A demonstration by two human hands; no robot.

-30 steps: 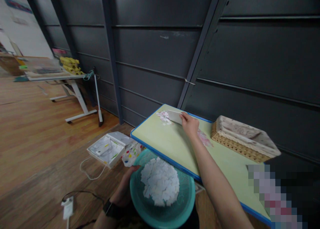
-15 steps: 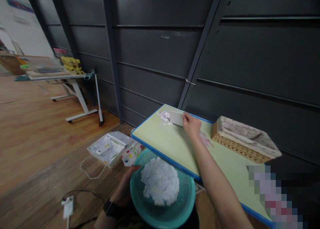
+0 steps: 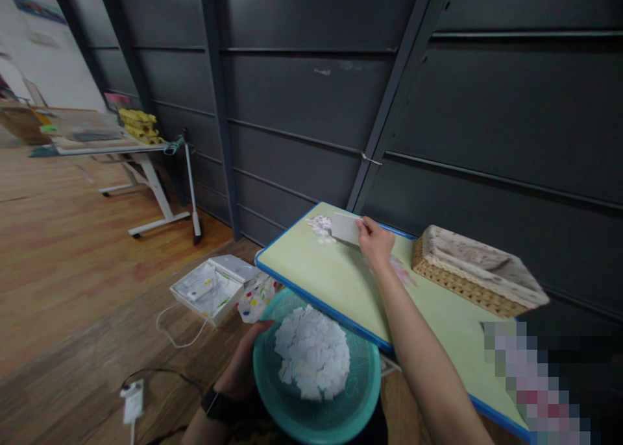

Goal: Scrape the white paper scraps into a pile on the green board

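Note:
My right hand [image 3: 376, 240] pinches a flat white card [image 3: 346, 228] by its right end, over the far part of the table. Just left of the card lies a small heap of white and pinkish paper scraps [image 3: 320, 225] on the pale green tabletop [image 3: 311, 263]. With my left hand [image 3: 248, 354], I grip the left rim of a teal plastic colander [image 3: 363, 393] in front of me, by the table's near edge. Inside it rests a mound of torn white paper pieces [image 3: 311, 354]. A dark watch band circles my left wrist.
A lined wicker basket [image 3: 467, 286] stands at the table's right rear, against a dark panelled wall [image 3: 302, 95]. On the floor at left are an open white box [image 3: 209, 292] and a power strip [image 3: 133, 403] with cables. Farther off stands another white-legged table [image 3: 156, 189].
My right hand has shifted slightly right, and the card has lifted a little off the paper scraps, showing more of its face. The left hand and colander have stayed put.

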